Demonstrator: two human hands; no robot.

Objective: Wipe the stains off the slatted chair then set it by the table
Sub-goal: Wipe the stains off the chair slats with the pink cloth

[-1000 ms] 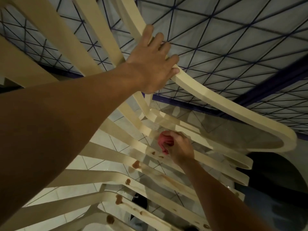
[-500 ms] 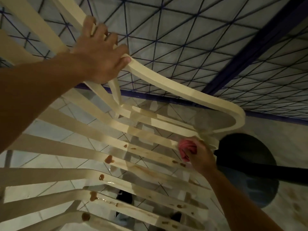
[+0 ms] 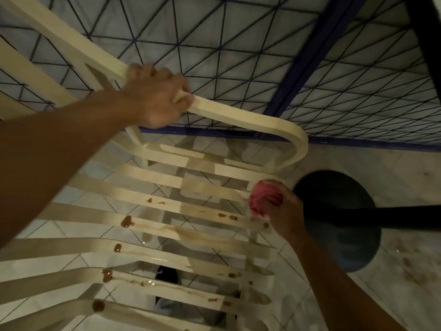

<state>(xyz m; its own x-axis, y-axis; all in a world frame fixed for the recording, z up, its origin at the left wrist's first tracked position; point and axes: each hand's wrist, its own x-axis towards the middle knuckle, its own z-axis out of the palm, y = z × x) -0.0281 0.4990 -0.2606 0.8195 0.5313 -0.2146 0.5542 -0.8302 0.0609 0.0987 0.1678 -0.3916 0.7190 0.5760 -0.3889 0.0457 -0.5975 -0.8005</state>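
Note:
A cream slatted chair [image 3: 241,115] fills the view, seen from above. Brown stains [image 3: 126,221] dot and streak several of its seat slats. My left hand [image 3: 155,96] grips the curved armrest at the upper middle. My right hand [image 3: 284,211] holds a bunched pink cloth [image 3: 263,199] against the right end of a seat slat, close to two small brown spots.
A wall of pale tiles with dark blue diagonal lines [image 3: 262,56] rises behind the chair. A round dark table base [image 3: 346,235] stands on the light tiled floor [image 3: 405,187] at the right, with a dark bar across it. A dark shoe [image 3: 167,275] shows under the slats.
My left hand has slid along the armrest and now curls round it. My right hand has carried the pink cloth rightward along the slat to its end. The view has shifted.

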